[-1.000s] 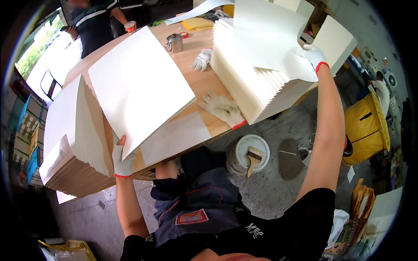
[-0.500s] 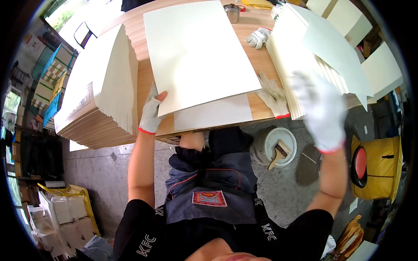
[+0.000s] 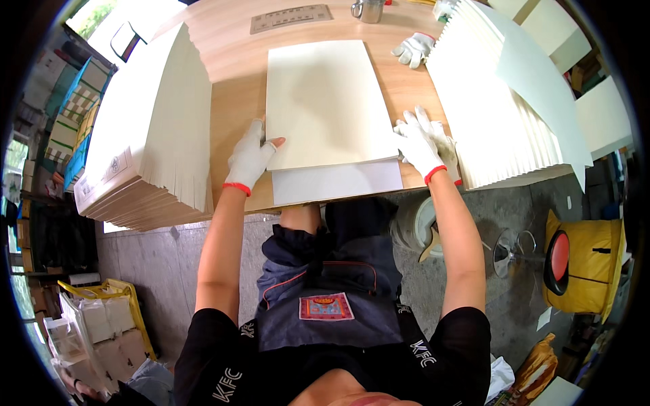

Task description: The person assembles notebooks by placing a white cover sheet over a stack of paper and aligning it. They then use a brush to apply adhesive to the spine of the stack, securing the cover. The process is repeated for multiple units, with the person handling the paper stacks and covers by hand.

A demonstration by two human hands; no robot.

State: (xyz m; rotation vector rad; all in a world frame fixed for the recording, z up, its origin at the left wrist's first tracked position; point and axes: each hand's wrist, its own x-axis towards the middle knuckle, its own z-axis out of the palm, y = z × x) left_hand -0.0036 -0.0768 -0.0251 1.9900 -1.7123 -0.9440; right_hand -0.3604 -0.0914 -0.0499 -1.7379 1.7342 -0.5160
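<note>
A stack of cream paper sheets (image 3: pixel 328 101) lies on the wooden table in front of me, over a white sheet (image 3: pixel 338 183) whose near part shows below it. Along the stack's left edge my left hand (image 3: pixel 250 155), in a white glove with a red cuff, has its fingers stretched out and its bare thumb over the paper. At the right edge my right hand (image 3: pixel 418 145), gloved alike, touches the near corner with fingers extended. A loose pale glove (image 3: pixel 445 149) lies partly under that hand.
Tall paper stacks stand at the left (image 3: pixel 145 115) and right (image 3: pixel 494 101). Farther back are a printed card (image 3: pixel 291 19), a metal cup (image 3: pixel 369 10) and another glove (image 3: pixel 413 49). A bucket (image 3: pixel 409 223) with a brush (image 3: pixel 430 247) stands on the floor, partly behind my right forearm.
The cream paper has come down flat and straight, nearer the table's middle, baring the printed card. My right hand has moved left from the right stack to the paper's right edge.
</note>
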